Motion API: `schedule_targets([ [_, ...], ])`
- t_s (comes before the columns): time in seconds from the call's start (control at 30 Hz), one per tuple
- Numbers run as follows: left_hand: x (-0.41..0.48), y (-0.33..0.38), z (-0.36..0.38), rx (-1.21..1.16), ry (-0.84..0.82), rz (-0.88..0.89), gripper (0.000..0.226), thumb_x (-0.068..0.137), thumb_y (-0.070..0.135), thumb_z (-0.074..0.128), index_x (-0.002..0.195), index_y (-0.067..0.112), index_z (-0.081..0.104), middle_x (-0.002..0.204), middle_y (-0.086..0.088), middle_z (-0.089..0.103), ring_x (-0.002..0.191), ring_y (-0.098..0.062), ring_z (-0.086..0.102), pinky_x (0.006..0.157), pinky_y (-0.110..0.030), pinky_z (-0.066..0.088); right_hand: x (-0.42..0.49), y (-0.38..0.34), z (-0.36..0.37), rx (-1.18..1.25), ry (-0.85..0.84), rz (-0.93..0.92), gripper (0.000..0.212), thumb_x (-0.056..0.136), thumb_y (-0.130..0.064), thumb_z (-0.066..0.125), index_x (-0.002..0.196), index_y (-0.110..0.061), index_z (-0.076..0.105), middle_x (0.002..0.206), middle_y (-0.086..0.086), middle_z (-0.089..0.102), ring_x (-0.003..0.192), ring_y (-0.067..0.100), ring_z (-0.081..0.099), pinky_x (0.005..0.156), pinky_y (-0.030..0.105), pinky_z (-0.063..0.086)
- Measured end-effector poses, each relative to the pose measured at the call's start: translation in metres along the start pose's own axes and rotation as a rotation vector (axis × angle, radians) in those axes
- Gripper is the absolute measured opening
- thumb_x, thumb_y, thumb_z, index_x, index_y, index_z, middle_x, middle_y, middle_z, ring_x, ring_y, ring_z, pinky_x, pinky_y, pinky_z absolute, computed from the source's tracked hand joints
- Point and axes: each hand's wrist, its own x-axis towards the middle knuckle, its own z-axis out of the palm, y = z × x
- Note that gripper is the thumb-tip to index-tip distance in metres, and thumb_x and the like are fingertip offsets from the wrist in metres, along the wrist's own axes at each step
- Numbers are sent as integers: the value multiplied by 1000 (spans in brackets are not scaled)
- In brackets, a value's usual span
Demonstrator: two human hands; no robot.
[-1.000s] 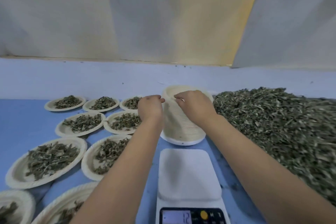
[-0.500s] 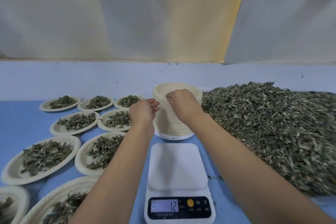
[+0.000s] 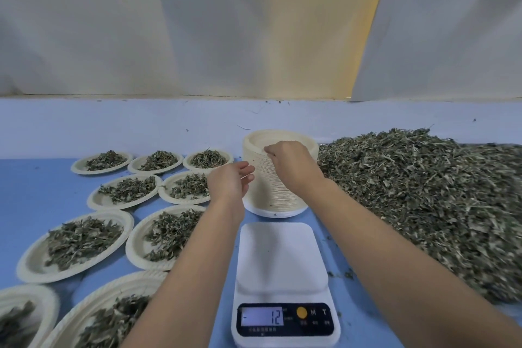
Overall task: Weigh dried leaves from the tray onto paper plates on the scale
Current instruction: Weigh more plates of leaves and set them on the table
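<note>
Head view: right hand (image 3: 291, 167) is pinching a plate (image 3: 282, 133) off the stack (image 3: 262, 186) behind the bare scale (image 3: 282, 257), left hand (image 3: 228, 181) slack; filled plates (image 3: 28, 263) lying left.

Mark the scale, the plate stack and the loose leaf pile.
scale (image 3: 282, 257), head view, bare white platform.
plate stack (image 3: 264, 195), head view, ribbed side wall.
loose leaf pile (image 3: 423, 192), head view, middle of the heap.

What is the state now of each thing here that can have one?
scale: on, platform bare, display shows 12.
stack of empty plates: upright behind the scale.
filled plates: each holds leaves.
leaf pile: loose heap.
left hand: open, beside the stack.
right hand: pinches the stack's top rim.
</note>
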Motion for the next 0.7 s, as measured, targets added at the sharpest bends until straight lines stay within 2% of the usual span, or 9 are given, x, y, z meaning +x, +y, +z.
schedule_targets([
  [0.23,2,6,-1,-16,30,66,16,95,4,44,97,3,60,80,-7,63,61,-13,56,59,-18,45,-8,0,-5,33,238,-102,37,90,8,42,121,0,62,112,17,66,107,33,54,88,37,41],
  [0.33,3,9,-3,-2,29,122,18,95,19,52,89,5,60,84,-8,65,66,-15,61,56,-20,48,-27,-13,-12,89,302,-273,32,87,6,46,113,6,64,98,20,69,93,37,60,85,38,45],
  [0.4,1,10,-8,41,49,192,23,93,24,59,76,8,60,74,-6,65,62,-15,61,53,-21,45,-45,-20,-12,100,321,-363,27,80,10,56,104,7,68,91,18,71,84,36,65,85,41,51],
  [0.47,-3,8,-15,159,124,269,29,89,21,64,63,9,59,59,-4,60,50,-14,51,54,-23,42,-59,-22,-8,61,321,-390,26,79,5,65,103,-1,72,95,10,73,90,31,67,95,41,47],
  [0.53,-10,4,-24,252,166,293,29,86,17,65,59,8,59,52,-4,53,49,-17,44,59,-25,39,-72,-23,-9,111,261,-308,27,85,-17,68,111,-15,71,117,-1,68,116,21,56,113,36,25],
  [0.6,-19,-1,-37,266,132,270,24,85,14,66,63,6,62,52,-4,53,48,-16,42,56,-25,39,-81,-21,-12,299,249,-82,45,89,-37,63,131,-23,56,148,-8,40,139,13,26,117,32,5],
  [0.67,-30,-9,-51,303,62,239,23,86,10,65,64,9,64,49,-2,52,45,-14,39,49,-22,37,-87,-13,-19,559,271,198,58,94,-37,53,147,-23,33,158,-9,13,144,8,4,115,27,0],
  [0.7,-35,-13,-58,327,23,227,22,87,8,64,66,15,66,48,-1,51,43,-13,38,48,-22,35,-91,-9,-22,687,257,307,57,98,-31,47,149,-20,26,159,-7,11,144,7,6,114,26,2],
])
